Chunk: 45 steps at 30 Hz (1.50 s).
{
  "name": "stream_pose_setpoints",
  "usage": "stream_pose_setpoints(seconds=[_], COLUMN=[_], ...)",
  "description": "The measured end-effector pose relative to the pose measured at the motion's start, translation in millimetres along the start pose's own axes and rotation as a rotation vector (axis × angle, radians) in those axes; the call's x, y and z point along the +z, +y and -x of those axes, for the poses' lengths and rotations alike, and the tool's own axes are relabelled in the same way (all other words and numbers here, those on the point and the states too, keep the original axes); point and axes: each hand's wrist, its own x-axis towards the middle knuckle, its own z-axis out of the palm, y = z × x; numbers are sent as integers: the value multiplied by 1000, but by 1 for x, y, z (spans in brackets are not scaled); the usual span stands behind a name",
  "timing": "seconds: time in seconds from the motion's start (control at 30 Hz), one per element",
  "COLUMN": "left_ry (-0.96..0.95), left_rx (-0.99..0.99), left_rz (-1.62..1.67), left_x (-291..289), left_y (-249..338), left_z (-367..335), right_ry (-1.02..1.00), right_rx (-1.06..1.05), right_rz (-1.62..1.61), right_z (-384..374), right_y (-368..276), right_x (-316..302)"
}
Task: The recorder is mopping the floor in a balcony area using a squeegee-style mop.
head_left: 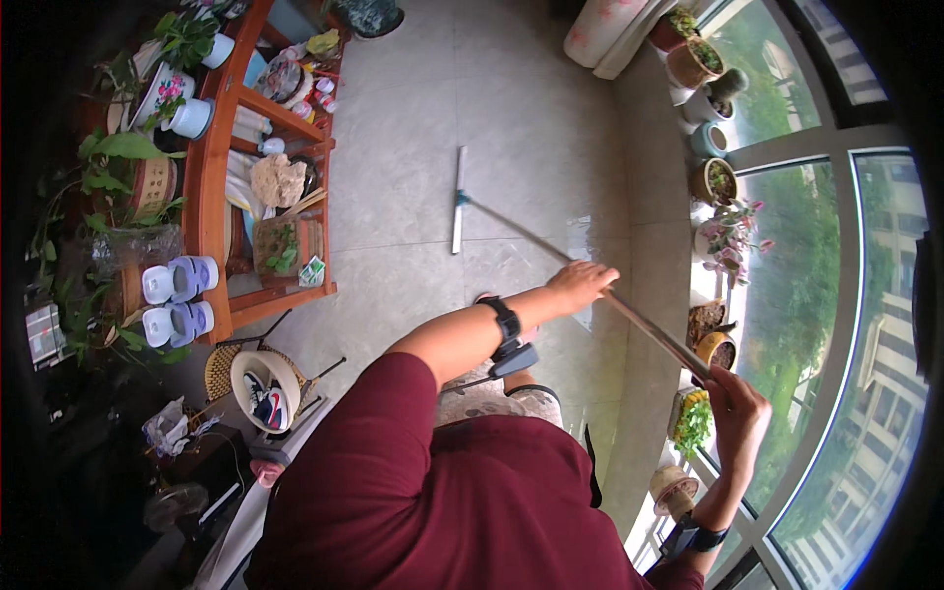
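A long-handled floor squeegee (457, 218) slants across the view, its narrow pale bar lying on the grey tiles ahead of me. A blue joint links that bar to the metal pole. Midway along the pole, my left hand (582, 285) is closed around it, palm down. My right hand (737, 408) grips the pole's upper end, close to the window-side plants. Both wrists carry dark bands; a grey device hangs by the left one. Part of the right hand's grip is turned away from view.
A wooden shelf (211, 211) with potted plants and clutter lines the left. Potted plants (715, 181) stand along the window ledge on the right. A bin-like container with shoes (267, 401) sits lower left. Pale curtain fabric (600, 39) hangs at the far right. Shiny patches mark the tiled floor (393, 197).
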Motion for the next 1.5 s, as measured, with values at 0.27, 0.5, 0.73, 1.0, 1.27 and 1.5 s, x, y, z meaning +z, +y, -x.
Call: stream_pose_setpoints(seconds=[0.27,0.5,0.73,1.0,1.27,1.5], left_ry=[85,-328,-532,-653,-497,-266], left_rx=[289,485,485,254,64,172], left_rz=[124,220,194,-62,-150,-110], left_x=[11,49,45,-9,-32,19], left_y=[83,162,144,80,2,36], left_z=[-86,-105,-115,-128,-86,-104], right_ry=[124,95,143,48,-42,-100], right_rx=[24,379,376,454,291,429], right_rz=[293,325,211,-56,-192,-356], right_z=[43,78,59,19,-8,19], right_y=[-37,-35,-33,17,22,74], right_x=[-60,-108,-97,-71,-13,-30])
